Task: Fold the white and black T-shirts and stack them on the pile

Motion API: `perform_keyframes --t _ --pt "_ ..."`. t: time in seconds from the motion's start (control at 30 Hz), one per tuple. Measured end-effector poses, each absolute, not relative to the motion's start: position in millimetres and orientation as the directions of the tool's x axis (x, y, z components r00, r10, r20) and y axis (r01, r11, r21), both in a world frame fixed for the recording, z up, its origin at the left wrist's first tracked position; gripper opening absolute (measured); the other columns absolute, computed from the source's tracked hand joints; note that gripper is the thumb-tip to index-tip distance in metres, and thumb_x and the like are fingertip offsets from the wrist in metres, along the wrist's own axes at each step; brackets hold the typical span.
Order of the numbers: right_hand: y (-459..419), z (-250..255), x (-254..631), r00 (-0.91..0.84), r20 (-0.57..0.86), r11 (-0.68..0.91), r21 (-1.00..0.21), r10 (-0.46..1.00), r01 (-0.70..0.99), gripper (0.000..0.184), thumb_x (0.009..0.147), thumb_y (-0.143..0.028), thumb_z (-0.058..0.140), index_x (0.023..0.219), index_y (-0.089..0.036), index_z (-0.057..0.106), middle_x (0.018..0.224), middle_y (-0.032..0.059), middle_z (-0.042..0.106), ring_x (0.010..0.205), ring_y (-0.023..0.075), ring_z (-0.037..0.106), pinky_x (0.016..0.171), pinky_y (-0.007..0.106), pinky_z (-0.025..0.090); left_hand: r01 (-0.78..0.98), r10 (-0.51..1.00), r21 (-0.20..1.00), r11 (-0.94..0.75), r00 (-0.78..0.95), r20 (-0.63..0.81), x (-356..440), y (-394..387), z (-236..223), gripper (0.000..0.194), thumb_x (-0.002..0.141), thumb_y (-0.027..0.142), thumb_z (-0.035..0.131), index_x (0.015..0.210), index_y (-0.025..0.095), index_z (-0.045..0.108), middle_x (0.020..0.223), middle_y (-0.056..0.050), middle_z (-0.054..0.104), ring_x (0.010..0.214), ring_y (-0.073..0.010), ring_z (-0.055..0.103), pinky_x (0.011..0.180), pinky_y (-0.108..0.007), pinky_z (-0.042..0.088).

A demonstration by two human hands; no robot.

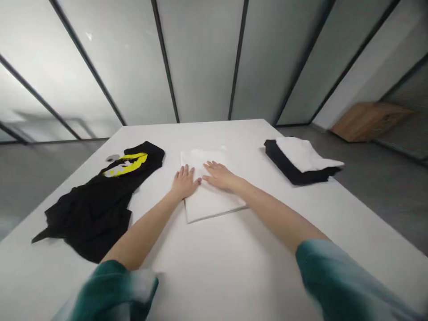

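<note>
Sleeves (109, 290), two, teal and white, nearest the wearer. Left hand (183, 183), one: fingers open and spread, laid flat at the left edge of the white cloth, pointing away. Right hand (220, 177), one: fingers open, flat on top of the cloth, pointing left and slightly away; nothing gripped. White cloth (209, 200), one, folded to a rough rectangle, lying mid-tabletop beneath the fingers of both hands; long axis running away from the wearer, near edge slanting slightly, right end farther off. Black garment (96, 203), one, with yellow-and-white print (133, 165), crumpled, left of the cloth and apart from it. Grey disc (113, 158), one, just beside the garment. Folded pile (294, 174), one, right of the cloth: white over black. Tabletop (214, 276), one, white. Wooden box (368, 121), one, beyond the tabletop at far right.
</note>
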State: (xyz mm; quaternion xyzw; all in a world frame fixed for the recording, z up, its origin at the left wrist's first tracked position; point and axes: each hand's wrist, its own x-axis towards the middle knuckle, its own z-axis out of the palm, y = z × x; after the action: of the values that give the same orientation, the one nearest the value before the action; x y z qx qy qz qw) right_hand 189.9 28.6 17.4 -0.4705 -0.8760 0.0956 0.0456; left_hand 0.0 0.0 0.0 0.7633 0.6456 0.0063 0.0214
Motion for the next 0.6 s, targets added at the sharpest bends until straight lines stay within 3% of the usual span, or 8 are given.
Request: perform_keyframes --t 0.2,0.37,0.5,0.6 --pt "53.8 3.8 227.6 -0.339 -0.110 0.321 -0.155 0.934 0.934 0.072 0.097 -0.060 0.026 0.156 -0.020 0.029 0.164 0.0104 0.018 0.150 0.0331 0.015 0.119 0.052 0.015 0.986 0.987 0.039 -0.162 0.163 -0.008 -1.7 -8.6 -0.1 0.071 0.098 0.057 0.028 0.154 0.015 0.030 0.163 -0.016 0.019 0.150 -0.0326 0.017 0.119 -0.048 0.022" --pt "55.9 -3.2 297.0 -0.127 -0.104 0.110 -0.153 0.986 0.982 0.066 0.097 -0.054 0.029 0.154 -0.021 0.034 0.162 0.0125 0.025 0.147 0.0369 0.023 0.116 0.058 0.020 0.980 0.983 0.068 -0.185 0.184 0.015 -1.1 -3.2 -2.5 0.069 0.097 0.056 0.031 0.153 0.015 0.033 0.162 -0.016 0.021 0.150 -0.0331 0.019 0.118 -0.048 0.023" --pt "37.5 -19.5 327.4 -0.135 0.014 0.135 -0.189 0.991 0.973 0.057 0.097 -0.047 0.034 0.145 -0.020 0.048 0.157 0.0137 0.036 0.144 0.0343 0.031 0.115 0.054 0.026 0.971 0.978 0.121 -0.205 0.200 0.053 -0.8 3.5 -4.4 0.067 0.095 0.053 0.039 0.149 0.013 0.039 0.160 -0.018 0.027 0.148 -0.0349 0.024 0.116 -0.048 0.026" --pt "22.1 -28.7 337.2 -0.189 0.200 0.242 -0.288 0.961 0.926 0.046 0.092 -0.039 0.043 0.128 -0.016 0.061 0.141 0.0175 0.054 0.132 0.0325 0.048 0.110 0.049 0.036 0.955 0.961 0.159 -0.249 0.224 0.162 -1.3 3.1 0.8 0.058 0.091 0.048 0.049 0.137 0.011 0.051 0.150 -0.021 0.043 0.139 -0.0353 0.038 0.109 -0.046 0.034"
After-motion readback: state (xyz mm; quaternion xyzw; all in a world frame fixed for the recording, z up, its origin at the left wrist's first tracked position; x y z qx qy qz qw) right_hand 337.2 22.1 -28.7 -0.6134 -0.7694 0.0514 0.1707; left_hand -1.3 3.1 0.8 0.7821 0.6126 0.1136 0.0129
